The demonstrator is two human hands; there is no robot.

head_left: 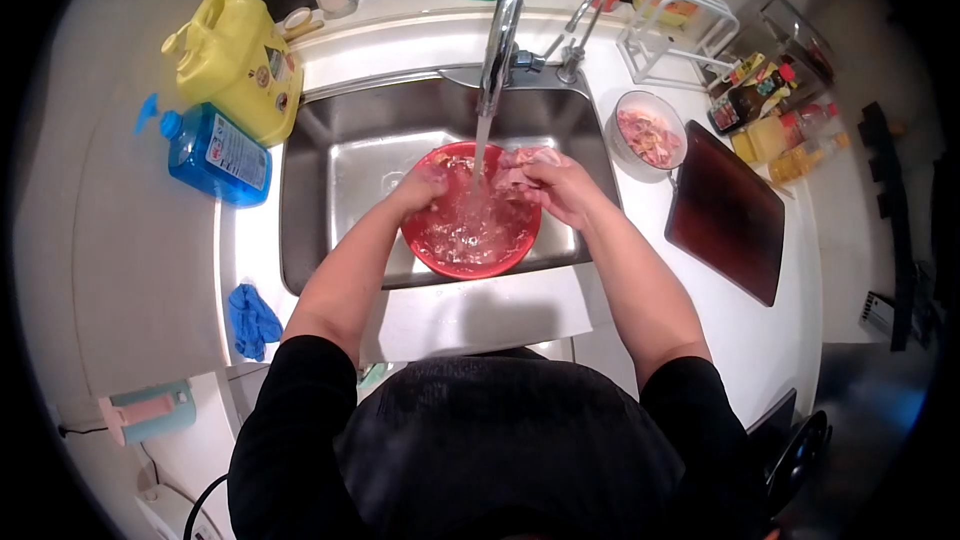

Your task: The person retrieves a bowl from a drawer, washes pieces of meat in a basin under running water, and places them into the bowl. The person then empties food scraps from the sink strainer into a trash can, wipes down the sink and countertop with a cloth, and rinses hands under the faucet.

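Note:
A red basin (412, 240) filled with water stands in the steel sink (350, 165), and a stream from the faucet (497, 40) pours into it. My right hand (562, 190) is closed on pieces of raw meat (518, 168) at the basin's right rim. At the left rim, my left hand (425, 187) dips toward the water; its fingers are partly hidden and blurred. Whether it holds anything is unclear. Under the churning water, the basin's contents are hard to make out.
On the right counter are a bowl of raw meat (650, 138), a dark cutting board (728, 210), several bottles and a white rack (672, 35). To the left stand a yellow jug (245, 65) and a blue pump bottle (220, 155), with a blue cloth (252, 321) nearer me.

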